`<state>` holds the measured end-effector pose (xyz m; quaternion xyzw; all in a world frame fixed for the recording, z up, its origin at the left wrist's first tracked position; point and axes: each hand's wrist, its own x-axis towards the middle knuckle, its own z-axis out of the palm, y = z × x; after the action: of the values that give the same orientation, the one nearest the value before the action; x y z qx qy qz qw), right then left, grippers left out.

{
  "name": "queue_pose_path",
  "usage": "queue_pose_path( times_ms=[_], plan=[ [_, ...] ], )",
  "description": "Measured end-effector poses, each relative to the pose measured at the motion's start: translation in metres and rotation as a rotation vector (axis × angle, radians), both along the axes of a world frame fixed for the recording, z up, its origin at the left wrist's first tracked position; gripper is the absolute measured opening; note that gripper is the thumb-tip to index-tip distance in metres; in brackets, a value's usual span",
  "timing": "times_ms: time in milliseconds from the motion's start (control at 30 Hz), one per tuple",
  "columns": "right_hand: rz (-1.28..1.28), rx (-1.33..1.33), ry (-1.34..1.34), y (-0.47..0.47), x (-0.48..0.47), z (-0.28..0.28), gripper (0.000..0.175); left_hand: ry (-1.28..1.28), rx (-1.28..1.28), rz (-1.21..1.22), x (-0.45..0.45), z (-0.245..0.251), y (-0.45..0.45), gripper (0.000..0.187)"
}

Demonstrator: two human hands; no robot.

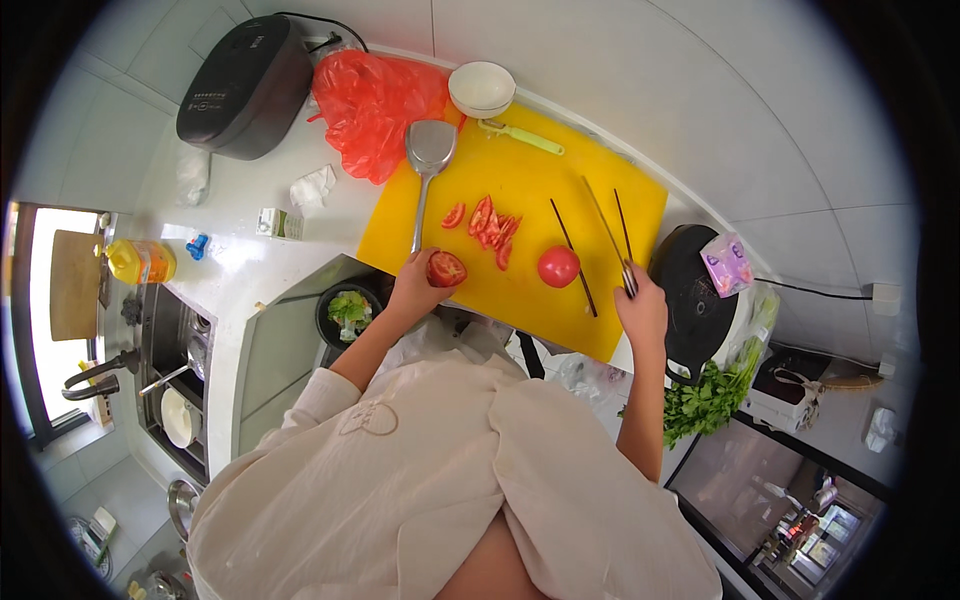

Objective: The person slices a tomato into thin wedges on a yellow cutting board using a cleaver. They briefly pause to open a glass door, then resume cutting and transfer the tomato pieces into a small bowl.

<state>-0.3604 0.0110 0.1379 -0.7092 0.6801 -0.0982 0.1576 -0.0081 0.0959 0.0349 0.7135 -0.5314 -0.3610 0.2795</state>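
My left hand [417, 283] holds a cut tomato half [447, 268] at the near edge of a yellow cutting board [517, 307], its cut face showing. In my right hand [643, 306] is a knife [602, 214], raised over the board's right side with its blade pointing away from me. Tomato wedges [491, 229] lie in a loose pile mid-board. A whole tomato [559, 266] rests by one dark chopstick [562, 225]; another chopstick [622, 223] lies near the knife. A metal spatula [431, 148] and a green-handled peeler [525, 137] also lie on the board.
A white bowl [482, 88] and a red plastic bag [375, 105] stand at the board's far edge. Right of it are a black pan [690, 300], a tissue pack [727, 264] and leafy greens [705, 405]. A bin [324, 319] stands below, left of me.
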Motion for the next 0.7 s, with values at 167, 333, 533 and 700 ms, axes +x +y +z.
queue_pose_path(
  times_ms=[167,333,533,700],
  plan=[
    [-0.150,0.119,-0.502,0.072,0.039,0.041,0.033,-0.047,0.004,-0.011,-0.002,0.002,0.002,0.067],
    [0.035,0.293,-0.500,0.119,0.110,0.008,0.034,-0.108,-0.019,-0.006,-0.008,0.001,0.005,0.062],
    [0.123,0.411,-0.438,0.124,0.139,-0.028,0.036,-0.018,0.072,0.038,-0.011,-0.005,0.006,0.054],
    [0.144,0.424,-0.330,0.124,0.146,-0.027,0.037,-0.032,0.042,0.076,-0.015,-0.008,0.007,0.050]
  ],
)
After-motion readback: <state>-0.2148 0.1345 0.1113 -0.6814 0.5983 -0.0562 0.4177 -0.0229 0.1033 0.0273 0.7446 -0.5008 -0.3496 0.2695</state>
